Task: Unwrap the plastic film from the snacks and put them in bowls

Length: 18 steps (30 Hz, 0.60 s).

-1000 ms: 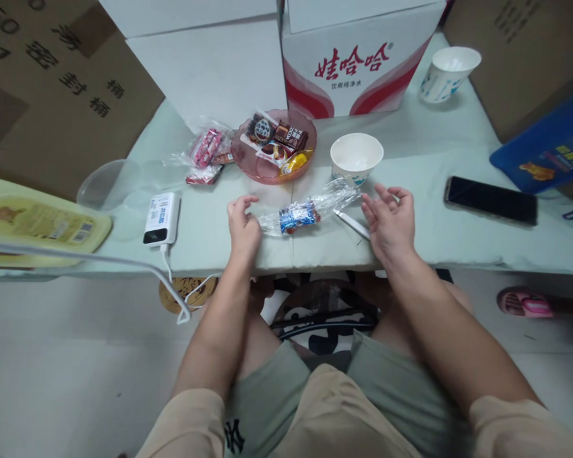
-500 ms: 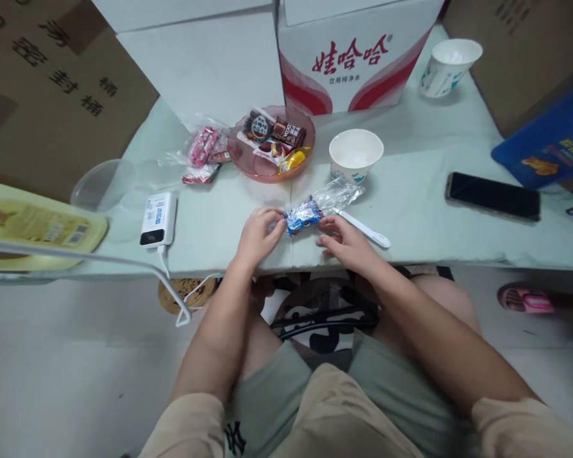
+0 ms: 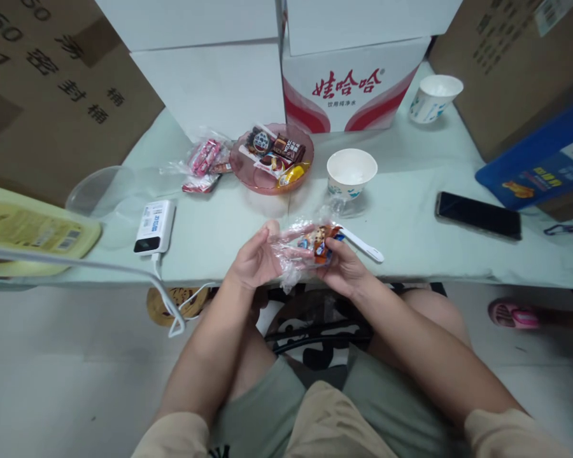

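While my right hand (image 3: 344, 266) is pinching snack packet (image 3: 321, 242), left hand (image 3: 258, 259) is resting half-open against clear bag (image 3: 290, 275); judging both light, slippery, packet edge best for gripping.

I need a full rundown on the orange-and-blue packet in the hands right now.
The orange-and-blue packet is small and glossy, like printed film; its lettering is too small to read. The right hand grips its right side, thumb on the face. Crumpled clear plastic runs from it to the left hand; whether the packet is sealed inside, I can't tell. It sits near the front edge of the table, just left of the white utensil.
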Available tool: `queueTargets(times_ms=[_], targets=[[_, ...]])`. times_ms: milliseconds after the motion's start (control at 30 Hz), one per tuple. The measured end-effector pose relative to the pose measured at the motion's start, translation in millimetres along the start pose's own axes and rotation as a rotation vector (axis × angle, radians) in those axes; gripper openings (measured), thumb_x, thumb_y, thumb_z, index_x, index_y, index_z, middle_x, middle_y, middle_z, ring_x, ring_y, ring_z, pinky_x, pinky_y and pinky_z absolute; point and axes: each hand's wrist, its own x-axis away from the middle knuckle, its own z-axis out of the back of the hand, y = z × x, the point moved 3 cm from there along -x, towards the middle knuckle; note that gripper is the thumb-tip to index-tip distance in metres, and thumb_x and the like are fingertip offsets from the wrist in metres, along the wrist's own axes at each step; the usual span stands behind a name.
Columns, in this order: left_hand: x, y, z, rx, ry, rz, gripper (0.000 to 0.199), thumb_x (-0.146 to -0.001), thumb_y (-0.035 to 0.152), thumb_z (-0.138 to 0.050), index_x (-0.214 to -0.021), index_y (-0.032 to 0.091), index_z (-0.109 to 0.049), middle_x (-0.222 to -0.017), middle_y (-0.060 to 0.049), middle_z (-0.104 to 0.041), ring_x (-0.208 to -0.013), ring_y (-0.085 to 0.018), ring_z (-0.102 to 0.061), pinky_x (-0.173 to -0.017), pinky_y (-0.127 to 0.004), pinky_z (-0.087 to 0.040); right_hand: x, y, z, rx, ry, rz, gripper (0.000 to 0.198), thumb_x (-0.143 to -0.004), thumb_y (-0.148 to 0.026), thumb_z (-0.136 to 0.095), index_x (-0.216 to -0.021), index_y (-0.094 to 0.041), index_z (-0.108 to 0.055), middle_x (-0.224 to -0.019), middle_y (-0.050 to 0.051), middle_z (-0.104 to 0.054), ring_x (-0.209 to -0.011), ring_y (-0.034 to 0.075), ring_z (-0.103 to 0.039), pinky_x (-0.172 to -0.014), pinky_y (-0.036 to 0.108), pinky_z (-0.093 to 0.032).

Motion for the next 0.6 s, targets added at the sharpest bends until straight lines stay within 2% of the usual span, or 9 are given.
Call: queueTargets(times_ms=[133,233,333,400,467,600], targets=[[5.2,18.1,11.3,0.058,0.122,-0.11,0.035,-0.09,0.047,-0.059,-0.072,0.019,-0.048,-0.116,-0.004,-0.075,-0.067,-0.022,-0.074,-0.074,-0.053,-0.061,-0.4,-9.6,1.9,-0.116,-0.078,0.036,0.047,-0.068,-0.033,-0.067,-0.115,-0.028,-0.064,-0.113,0.001,-0.075,-0.108,0.022,-0.07,-0.089,0.039,-0.061],[5.4,36.4,23.8,0.129,0.282,-0.243,0.033,-0.098,0.042,-0.045,-0.073,0.02,-0.051,-0.106,-0.002,-0.077,-0.069,-0.018,-0.073,-0.082,-0.051,-0.06,2.7,-22.4,10.2,-0.167,-0.05,0.083,0.045,-0.066,-0.029,-0.057,-0.11,-0.027,-0.068,-0.113,0.002,-0.076,-0.122,0.023,-0.065,-0.103,0.044,-0.055],[3.0,47.2,35.4,0.188,0.393,-0.311,0.032,-0.099,0.035,-0.042,-0.073,0.02,-0.053,-0.096,-0.002,-0.078,-0.069,-0.015,-0.073,-0.086,-0.045,-0.059,5.0,-25.0,20.3,-0.19,0.026,0.075,0.044,-0.065,-0.025,-0.054,-0.106,-0.029,-0.069,-0.103,0.0,-0.077,-0.125,0.025,-0.064,-0.111,0.053,-0.048],[3.0,50.3,41.1,0.218,0.422,-0.33,0.033,-0.1,0.033,-0.04,-0.072,0.02,-0.054,-0.094,-0.001,-0.078,-0.065,-0.013,-0.071,-0.086,-0.04,-0.059,4.7,-20.7,23.7,-0.202,0.043,0.038,0.046,-0.065,-0.025,-0.053,-0.109,-0.029,-0.069,-0.104,0.0,-0.077,-0.129,0.026,-0.062,-0.112,0.06,-0.045],[6.9,54.0,45.4,0.256,0.417,-0.381,0.036,-0.101,0.033,-0.037,-0.073,0.021,-0.056,-0.094,0.001,-0.078,-0.061,-0.01,-0.069,-0.084,-0.035,-0.059,3.3,-14.8,23.6,-0.206,0.022,-0.001,0.047,-0.069,-0.029,-0.054,-0.114,-0.03,-0.067,-0.115,0.001,-0.075,-0.133,0.028,-0.059,-0.11,0.064,-0.044],[27.9,70.6,58.8,0.34,0.404,-0.592,0.031,-0.102,0.033,-0.04,-0.085,0.025,-0.065,-0.079,0.003,-0.076,-0.056,-0.008,-0.066,-0.073,-0.023,-0.057,-0.8,-5.4,20.1,-0.176,-0.073,-0.065,0.05,-0.074,-0.038,-0.058,-0.124,-0.036,-0.062,-0.136,0.003,-0.068,-0.133,0.029,-0.059,-0.102,0.063,-0.05]])
